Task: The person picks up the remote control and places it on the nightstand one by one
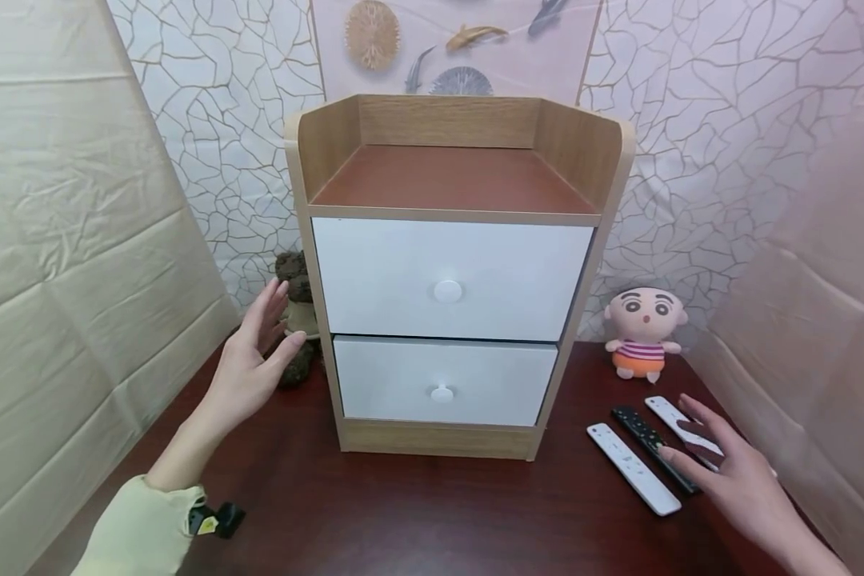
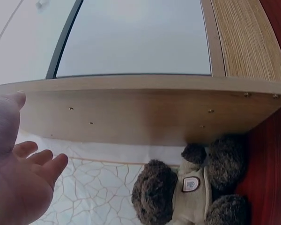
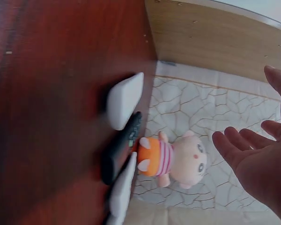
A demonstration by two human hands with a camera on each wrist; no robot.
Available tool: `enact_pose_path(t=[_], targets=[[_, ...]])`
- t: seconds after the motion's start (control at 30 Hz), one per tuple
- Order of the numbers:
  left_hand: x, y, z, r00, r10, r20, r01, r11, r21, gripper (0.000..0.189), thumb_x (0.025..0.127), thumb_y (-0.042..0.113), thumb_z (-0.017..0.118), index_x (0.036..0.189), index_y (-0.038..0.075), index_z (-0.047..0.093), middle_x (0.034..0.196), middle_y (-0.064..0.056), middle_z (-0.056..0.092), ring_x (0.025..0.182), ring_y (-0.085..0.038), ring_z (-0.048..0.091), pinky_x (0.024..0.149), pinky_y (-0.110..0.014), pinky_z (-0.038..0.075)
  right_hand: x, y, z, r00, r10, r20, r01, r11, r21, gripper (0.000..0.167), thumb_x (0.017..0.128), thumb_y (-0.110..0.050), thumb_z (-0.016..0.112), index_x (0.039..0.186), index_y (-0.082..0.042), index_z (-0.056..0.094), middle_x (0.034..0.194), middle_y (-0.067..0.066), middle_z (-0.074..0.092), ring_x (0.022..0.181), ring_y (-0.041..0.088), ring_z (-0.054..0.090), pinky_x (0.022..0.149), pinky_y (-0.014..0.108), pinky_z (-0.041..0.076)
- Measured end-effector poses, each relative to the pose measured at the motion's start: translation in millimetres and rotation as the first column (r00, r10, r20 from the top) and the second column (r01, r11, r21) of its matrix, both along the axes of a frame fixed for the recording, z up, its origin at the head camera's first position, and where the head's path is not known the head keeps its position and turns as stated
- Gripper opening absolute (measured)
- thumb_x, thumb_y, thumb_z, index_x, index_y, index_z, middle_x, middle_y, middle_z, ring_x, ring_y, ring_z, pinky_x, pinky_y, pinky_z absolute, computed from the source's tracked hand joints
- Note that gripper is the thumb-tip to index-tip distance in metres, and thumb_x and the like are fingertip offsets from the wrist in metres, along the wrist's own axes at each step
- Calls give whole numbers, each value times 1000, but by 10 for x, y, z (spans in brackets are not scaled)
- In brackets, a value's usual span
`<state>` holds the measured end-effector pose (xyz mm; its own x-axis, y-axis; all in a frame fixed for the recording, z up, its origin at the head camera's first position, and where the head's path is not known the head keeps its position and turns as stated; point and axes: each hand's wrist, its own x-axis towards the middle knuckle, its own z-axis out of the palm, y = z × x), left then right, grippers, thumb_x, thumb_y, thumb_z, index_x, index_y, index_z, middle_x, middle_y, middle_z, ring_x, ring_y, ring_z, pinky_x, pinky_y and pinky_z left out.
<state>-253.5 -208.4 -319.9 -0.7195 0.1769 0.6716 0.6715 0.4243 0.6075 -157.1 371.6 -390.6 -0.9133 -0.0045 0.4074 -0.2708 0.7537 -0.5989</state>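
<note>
A small wooden cabinet (image 1: 439,438) with two white drawers stands in the middle of the table. Both its upper drawer (image 1: 382,276) and lower drawer (image 1: 389,380) are closed, each with a round white knob. My left hand (image 1: 248,364) hovers at the cabinet's left side, fingers spread, holding nothing. Over the remotes at the right, my right hand (image 1: 738,472) is held with fingers apart and nothing in it. Beneath and beside it lie a white remote (image 1: 634,470), a black remote (image 1: 648,440) and another white remote (image 1: 673,418), partly hidden by the fingers.
A cartoon boy plush doll (image 1: 645,332) sits behind the remotes. Left of the cabinet is a brown teddy bear (image 2: 189,187) in a beige top, mostly hidden in the head view. Beige cloth walls (image 1: 65,280) flank the dark red table (image 1: 374,512).
</note>
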Motion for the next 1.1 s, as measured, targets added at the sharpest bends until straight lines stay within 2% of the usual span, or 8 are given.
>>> enact_pose_path(t=[0.23,0.4,0.53,0.73,0.83,1.0,1.03,1.1], targets=[[-18,105,31,1000,-22,17,22,1000,20,76,103,2,61,165,19,22,164,-6,34,148,-28,35,112,-28,39,75,53,-147,994,-16,112,26,996,-91,75,97,-16,74,156,5,32,147,33,40,103,-28,38,75,4,47],[-44,154,30,998,-50,30,49,998,30,76,104,4,61,166,21,20,165,-7,32,148,-29,35,113,-27,38,120,68,-196,977,-25,213,52,991,-124,77,100,-21,71,156,9,27,147,37,38,99,-27,40,73,7,50],[-58,193,27,998,-55,29,54,998,29,76,104,5,61,166,22,19,165,-8,32,148,-29,35,113,-32,39,130,78,-231,958,-45,284,78,991,-105,81,101,-28,70,156,11,24,147,36,40,97,-27,37,74,9,50],[-52,236,21,997,-45,62,44,999,24,74,105,7,60,166,21,20,164,-10,33,147,-30,37,113,-37,39,180,88,-308,954,-84,289,100,994,-41,79,98,-29,73,153,9,32,143,34,47,96,-23,42,72,10,48],[-36,257,17,996,-53,78,51,998,28,73,105,7,59,166,18,20,164,-12,33,146,-33,38,111,-44,39,190,96,-327,942,-115,314,123,992,-5,79,98,-33,73,153,9,34,143,34,48,100,-10,56,72,10,46],[-33,290,12,995,-65,73,63,998,28,73,105,6,60,165,17,21,164,-12,33,144,-36,41,109,-51,40,178,101,-338,912,-135,387,142,990,10,82,99,-39,70,154,9,32,143,35,49,119,39,60,72,15,48],[-35,295,12,996,-64,68,63,998,26,72,104,6,60,165,15,22,164,-12,33,144,-36,41,108,-51,41,178,103,-343,910,-136,393,143,990,12,82,99,-40,70,153,9,33,142,35,50,118,39,60,72,16,49],[-40,305,12,997,-63,53,62,998,25,71,104,4,60,164,12,24,163,-14,34,143,-38,41,108,-51,41,191,113,-359,909,-140,392,145,989,16,80,99,-39,71,152,8,35,141,34,52,111,19,64,72,16,49]])
